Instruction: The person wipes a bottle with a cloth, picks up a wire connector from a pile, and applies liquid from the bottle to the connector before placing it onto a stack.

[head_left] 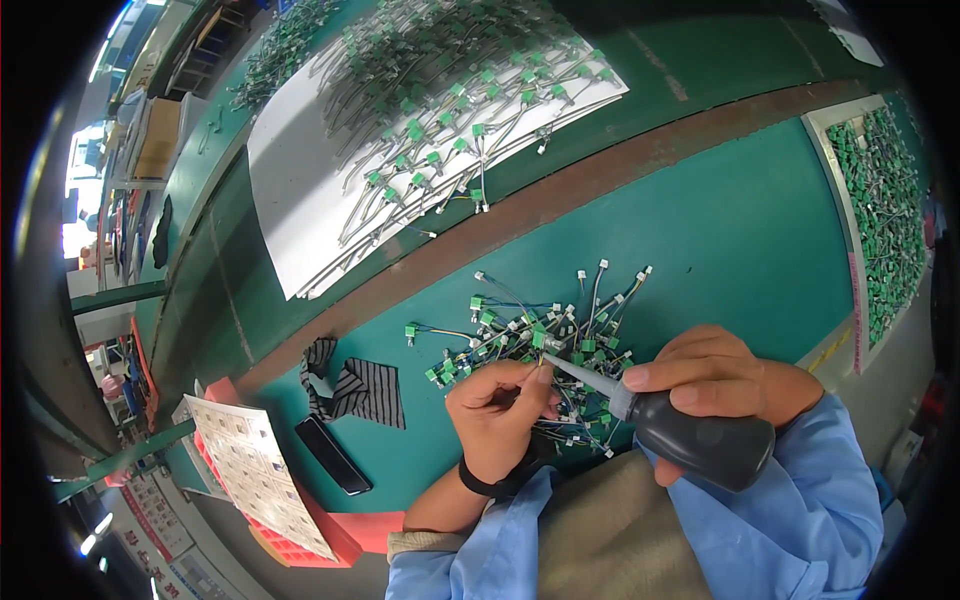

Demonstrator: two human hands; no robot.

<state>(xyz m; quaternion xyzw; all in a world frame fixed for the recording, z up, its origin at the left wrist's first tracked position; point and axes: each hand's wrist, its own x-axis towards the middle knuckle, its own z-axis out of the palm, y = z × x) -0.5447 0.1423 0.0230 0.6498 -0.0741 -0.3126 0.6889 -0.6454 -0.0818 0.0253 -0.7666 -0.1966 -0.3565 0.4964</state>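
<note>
My left hand (499, 411) pinches the thin wires of a small green connector (540, 337), holding it up over the mat. In my right hand (712, 372) is a dark squeeze bottle (705, 437), tilted so that its long grey nozzle (585, 375) points up and left. The nozzle's tip is at or very close to the green connector; whether they touch I cannot tell. Beneath and around my hands lies a loose pile of green connectors with short wires and white plugs (497, 335). Part of the pile is hidden by my hands.
Beyond a brown ledge, many wired connectors (440, 130) lie on white sheets (285, 190). A tray of green parts (875, 220) stands at the right. To the left are a black phone (333, 455), striped cloth (368, 392) and red holder with a printed sheet (245, 465).
</note>
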